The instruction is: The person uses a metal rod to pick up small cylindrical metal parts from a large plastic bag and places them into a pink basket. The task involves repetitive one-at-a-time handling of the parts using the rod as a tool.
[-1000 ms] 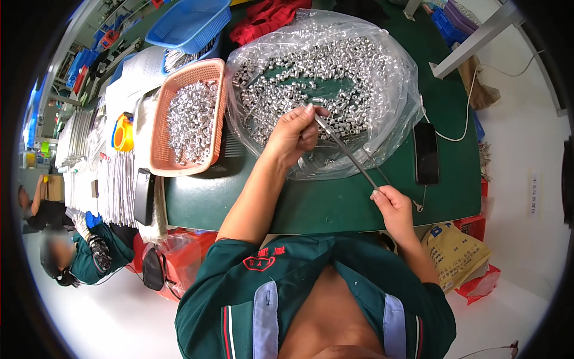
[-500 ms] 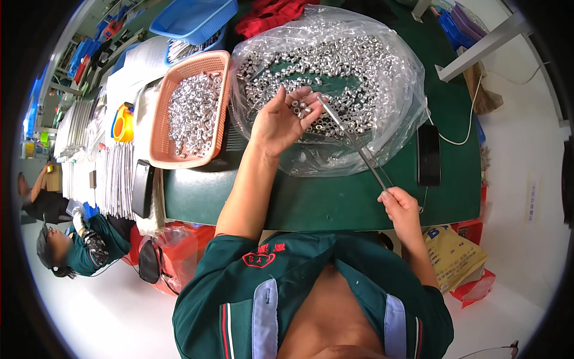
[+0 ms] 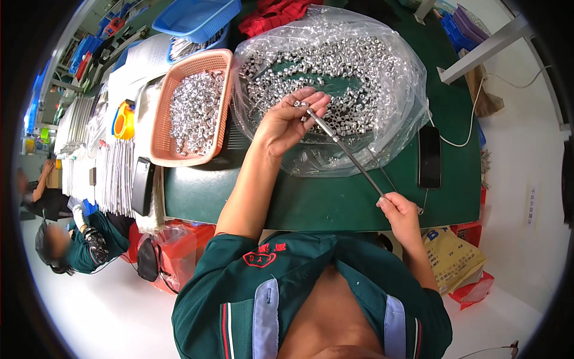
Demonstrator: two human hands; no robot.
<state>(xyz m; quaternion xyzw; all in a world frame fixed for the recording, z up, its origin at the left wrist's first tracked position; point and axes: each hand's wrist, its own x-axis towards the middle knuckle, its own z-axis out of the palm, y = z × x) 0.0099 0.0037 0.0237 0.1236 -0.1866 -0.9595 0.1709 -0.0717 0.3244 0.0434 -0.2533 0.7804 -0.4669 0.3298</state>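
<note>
Above the near side of the clear plastic bag (image 3: 399, 140), my left hand (image 3: 286, 124) is palm up, fingers curled around a few small silvery metal sleeves (image 3: 304, 106). My right hand (image 3: 400, 214) pinches the near end of a thin dark metal rod (image 3: 362, 170), which slants up to my left fingers. Several sleeves (image 3: 323, 125) sit threaded along its far part, and the tip meets the left fingers, which partly hide it. Many loose sleeves (image 3: 359, 51) lie spread in the opened bag.
An orange plastic basket (image 3: 156, 128) of small metal pieces stands left of the bag, with a blue basket (image 3: 197, 27) behind it. One phone (image 3: 429, 157) lies at the right of the green table (image 3: 239, 200), another (image 3: 143, 186) at the left. A co-worker (image 3: 95, 242) sits at far left.
My left fingers have curled more and turned onto the rod's tip. The rod's far end has shifted slightly nearer and left, and its threaded sleeves now sit lower. My right hand stays nearly in place.
</note>
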